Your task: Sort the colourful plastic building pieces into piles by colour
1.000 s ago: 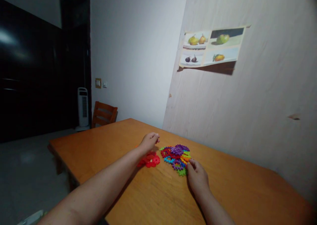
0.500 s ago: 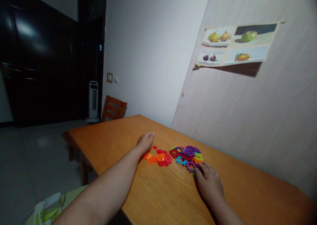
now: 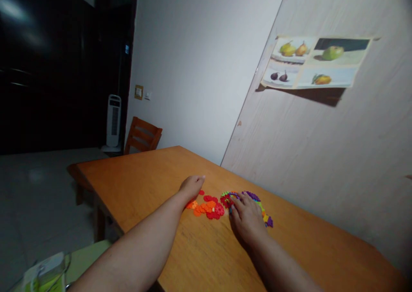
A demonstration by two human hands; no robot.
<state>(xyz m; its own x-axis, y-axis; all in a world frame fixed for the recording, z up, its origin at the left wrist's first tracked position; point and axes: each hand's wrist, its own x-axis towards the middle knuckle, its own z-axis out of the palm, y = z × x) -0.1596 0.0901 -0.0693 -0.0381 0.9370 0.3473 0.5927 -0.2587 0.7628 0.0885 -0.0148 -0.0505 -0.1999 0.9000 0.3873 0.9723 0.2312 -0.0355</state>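
My right hand [image 3: 247,217] lies over a pile of colourful plastic gears, purple ones [image 3: 252,195] showing beyond the knuckles and a dark red one [image 3: 226,200] by the fingertips. Its fingers are spread, touching the pile and hiding part of it. My left hand [image 3: 192,186] is curled closed on the table, thumb upward. Whatever its fingers hold, if anything, is out of sight. Between the hands lie orange gears [image 3: 204,208] and red gears [image 3: 219,209], with a small red piece [image 3: 201,192] near the left thumb.
The wooden table [image 3: 144,172] runs along a wall with a fruit picture sheet [image 3: 317,62]. Behind its far end stand a wooden chair [image 3: 143,135] and a white tower heater [image 3: 113,120]. At lower left, a transparent container [image 3: 45,272] rests on a green seat [image 3: 85,255].
My right hand has moved left across the pile, from its right edge to its left part. A purple gear now lies at the pile's right edge. The left hand stays in place; the view has shifted slightly.
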